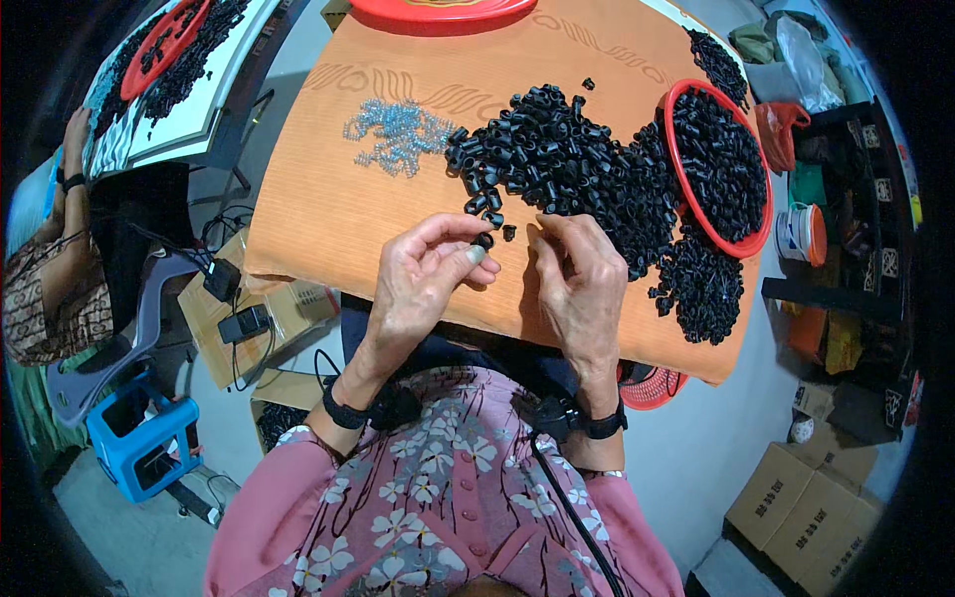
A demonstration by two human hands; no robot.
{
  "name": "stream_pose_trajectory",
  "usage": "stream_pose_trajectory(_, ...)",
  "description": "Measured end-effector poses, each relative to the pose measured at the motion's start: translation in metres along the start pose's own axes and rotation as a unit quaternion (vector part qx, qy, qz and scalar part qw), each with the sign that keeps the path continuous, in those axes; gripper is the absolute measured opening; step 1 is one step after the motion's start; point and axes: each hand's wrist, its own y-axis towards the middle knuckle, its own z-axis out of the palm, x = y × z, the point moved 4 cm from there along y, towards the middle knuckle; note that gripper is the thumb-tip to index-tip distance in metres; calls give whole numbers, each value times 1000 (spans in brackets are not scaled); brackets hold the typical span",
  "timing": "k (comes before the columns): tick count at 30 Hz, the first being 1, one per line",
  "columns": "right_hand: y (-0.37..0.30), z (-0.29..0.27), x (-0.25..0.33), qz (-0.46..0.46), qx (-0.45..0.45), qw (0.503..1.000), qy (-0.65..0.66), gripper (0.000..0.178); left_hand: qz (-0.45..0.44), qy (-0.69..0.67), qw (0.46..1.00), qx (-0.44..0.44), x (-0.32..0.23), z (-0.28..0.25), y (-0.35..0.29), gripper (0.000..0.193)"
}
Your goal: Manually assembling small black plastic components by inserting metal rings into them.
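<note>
1. My left hand (423, 271) pinches a small black piece (483, 241) between thumb and fingers, just above the orange cloth (318, 214).
2. My right hand (585, 267) is curled, thumb and fingers bent toward the left one; I cannot tell whether it grips anything.
3. A loose black cap (509, 233) lies between my hands, just beside the pinched piece.
4. The large black heap (567, 154) spreads beyond my fingers, with the springs (398, 134) at its left and the red basket (766, 199) at its right.
5. My thumb and fingers cover much of the pinched piece, so its shape is hard to make out.
6. The red tray (448, 15) is cut off at the top.
</note>
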Motion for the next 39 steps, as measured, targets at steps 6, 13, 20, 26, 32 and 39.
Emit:
stream_pose_trajectory(6, 4, 3, 9, -36, 5, 999, -33, 10, 5, 13, 1000, 7, -1, 4, 3, 23)
stream_pose_trajectory(13, -1, 11, 16, -93, 8, 992, -88, 12, 7, -15, 1000, -4, 2, 1, 1, 21)
stream_pose_trajectory(20, -8, 6, 8, -84, -35, 996, 25, 11, 11, -37, 999, 0, 1, 4, -1, 20)
stream_pose_trajectory(26, -10, -2, 6, 52, -30, 981, 183, 9, -3, -11, 1000, -17, 0, 3, -3, 20)
stream_pose_trajectory(32, -9, 4, 7, -109, -65, 992, 27, 9, 25, -6, 999, -40, -7, -8, -11, 20)
stream_pose_trajectory(39, 11, 12, 31, -135, -79, 983, -97, 17, 39, -5, 995, -94, -18, -20, -21, 20)
